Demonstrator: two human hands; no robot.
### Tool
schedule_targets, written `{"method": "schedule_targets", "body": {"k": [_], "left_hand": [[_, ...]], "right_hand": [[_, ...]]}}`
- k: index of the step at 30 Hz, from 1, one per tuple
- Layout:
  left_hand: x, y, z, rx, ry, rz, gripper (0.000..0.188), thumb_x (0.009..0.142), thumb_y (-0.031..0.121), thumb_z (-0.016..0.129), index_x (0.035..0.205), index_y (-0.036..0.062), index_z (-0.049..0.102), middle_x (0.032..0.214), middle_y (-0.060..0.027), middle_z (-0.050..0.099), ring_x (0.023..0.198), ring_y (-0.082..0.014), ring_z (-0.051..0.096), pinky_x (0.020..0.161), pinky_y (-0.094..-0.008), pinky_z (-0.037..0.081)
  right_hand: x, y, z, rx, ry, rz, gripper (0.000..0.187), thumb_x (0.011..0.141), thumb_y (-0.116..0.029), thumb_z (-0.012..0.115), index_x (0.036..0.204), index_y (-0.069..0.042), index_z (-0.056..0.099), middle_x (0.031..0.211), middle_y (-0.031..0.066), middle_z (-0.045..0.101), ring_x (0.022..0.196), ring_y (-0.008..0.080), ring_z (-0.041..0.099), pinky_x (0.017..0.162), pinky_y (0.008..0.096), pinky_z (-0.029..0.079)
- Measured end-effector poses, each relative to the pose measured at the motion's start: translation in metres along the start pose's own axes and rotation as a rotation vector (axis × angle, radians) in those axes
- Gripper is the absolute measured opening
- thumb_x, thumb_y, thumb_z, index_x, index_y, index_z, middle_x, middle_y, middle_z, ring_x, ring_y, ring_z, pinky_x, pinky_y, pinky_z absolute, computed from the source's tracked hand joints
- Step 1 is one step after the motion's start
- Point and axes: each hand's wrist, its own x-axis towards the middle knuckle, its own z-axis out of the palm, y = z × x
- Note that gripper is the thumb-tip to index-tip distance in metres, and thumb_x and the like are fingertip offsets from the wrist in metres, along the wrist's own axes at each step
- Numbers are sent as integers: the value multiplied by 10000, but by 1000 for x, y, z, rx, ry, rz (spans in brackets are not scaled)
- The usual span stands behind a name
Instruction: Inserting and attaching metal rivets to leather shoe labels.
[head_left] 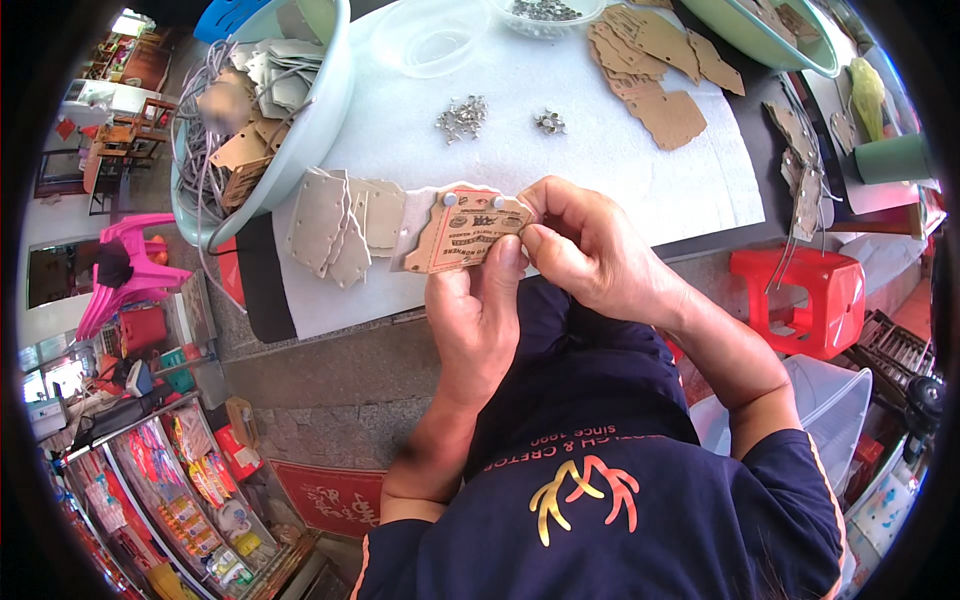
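Observation:
Over the near edge of the white-covered table, my left hand grips a printed brown cardboard tag from below, thumb on its face. The tag has a wavy-cut outline, and two round silver studs sit along its top edge. A grey piece shows behind its left side. My right hand pinches the tag's right edge between thumb and bent fingers; whether a small part is also in that pinch is hidden. Just left of the tag lie overlapping grey tags. Beyond it are two little heaps of metal studs.
At the left stands a pale green basin with tags and grey cords. Brown tags are spread at the far right, near another basin. A clear dish of studs is at the back. A red stool stands right of the table.

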Motion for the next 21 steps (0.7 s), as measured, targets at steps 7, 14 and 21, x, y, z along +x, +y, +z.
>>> {"method": "schedule_targets", "body": {"k": [7,14,21], "left_hand": [[10,4,-2,-228,13,-53,269,998,119,468,1235,-7,452,976,-66,583,750,-106,510,654,-262,440],[12,15,-2,-376,-104,-138,269,975,90,496,1224,-6,464,965,-61,584,755,-117,539,616,-269,445],[6,20,-2,-287,-84,-189,244,903,3,601,1138,-17,538,953,-54,602,768,-95,567,650,-227,472]], "right_hand": [[3,-19,-9,316,-36,153,248,969,-236,519,936,-9,613,734,15,626,613,47,546,511,215,479],[-2,-28,-32,54,-135,125,276,957,-268,552,959,-10,650,747,22,674,569,59,549,525,210,476],[-10,-29,-25,51,-155,5,209,953,-209,596,952,0,616,717,-5,582,614,50,532,539,223,437]]}}
